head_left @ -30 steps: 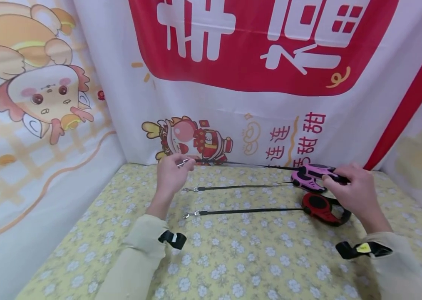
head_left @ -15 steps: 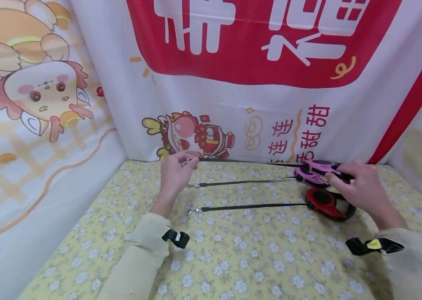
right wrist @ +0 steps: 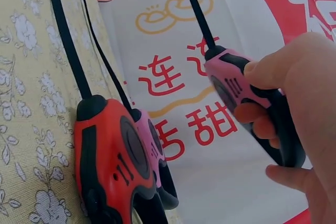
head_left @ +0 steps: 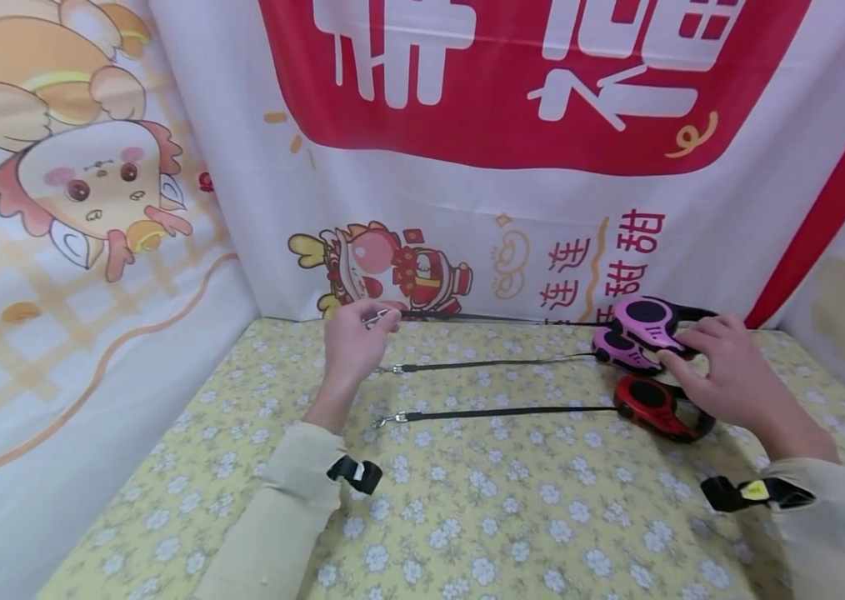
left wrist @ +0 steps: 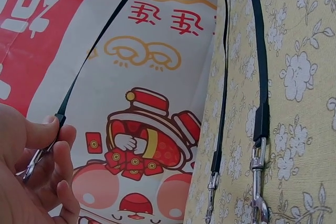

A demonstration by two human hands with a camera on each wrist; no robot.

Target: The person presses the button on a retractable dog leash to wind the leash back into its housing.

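My right hand grips the handle of a pink and black retractable dog leash, raised at the back right of the table. Its black strap stretches left to my left hand, whose thumb and fingers pinch the strap end beside the metal clip. Below it, a second pink leash lies with its strap drawn out leftward, partly covered by the held one in the head view. Nearer the front is a red and black leash, its strap running parallel and ending in a metal clip.
A yellow floral cloth covers the table. Behind it hangs a white curtain with red and cartoon prints; another printed curtain closes the left side. Black bands wrap both sleeves.
The held pink leash has turned from nearly edge-on to show its round face, and rises slightly. My right hand has shifted a little right. My left hand stays nearly in place.
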